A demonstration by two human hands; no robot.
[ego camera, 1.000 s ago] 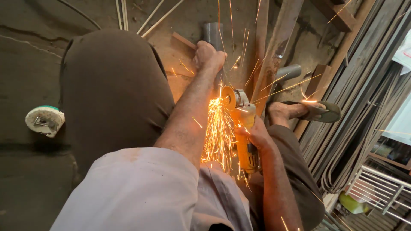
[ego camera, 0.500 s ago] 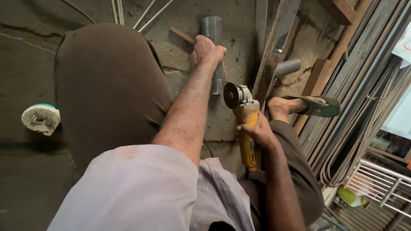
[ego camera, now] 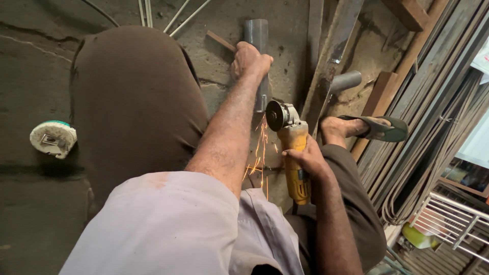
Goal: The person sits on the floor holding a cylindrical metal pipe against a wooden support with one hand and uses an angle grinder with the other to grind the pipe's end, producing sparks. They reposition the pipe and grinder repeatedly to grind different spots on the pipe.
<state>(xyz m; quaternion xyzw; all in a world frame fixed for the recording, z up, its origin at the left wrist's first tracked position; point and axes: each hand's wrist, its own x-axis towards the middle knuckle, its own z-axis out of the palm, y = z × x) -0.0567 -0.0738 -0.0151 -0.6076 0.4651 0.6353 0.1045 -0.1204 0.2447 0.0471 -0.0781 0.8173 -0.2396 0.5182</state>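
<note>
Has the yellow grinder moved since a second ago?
Yes. The grinder has backed off slightly from the grey pipe that the left hand pins down; only a few sparks fall now, where a thick shower flew before.

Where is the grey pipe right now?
Head view, top centre: the grey pipe lies on the concrete floor under the left hand, ahead of the grinder.

The floor (ego camera: 30, 66) is rough, dark concrete, cracked and stained. A round white-and-green object (ego camera: 53, 138) lies on it at the left. Thin metal rods (ego camera: 147, 10) cross the floor's upper edge. To the right of the floor, long steel bars and flat strips (ego camera: 438, 107) lean stacked together. Below them stands a white metal rack (ego camera: 451, 219), and beside it a yellow-green container (ego camera: 416, 236).
</note>
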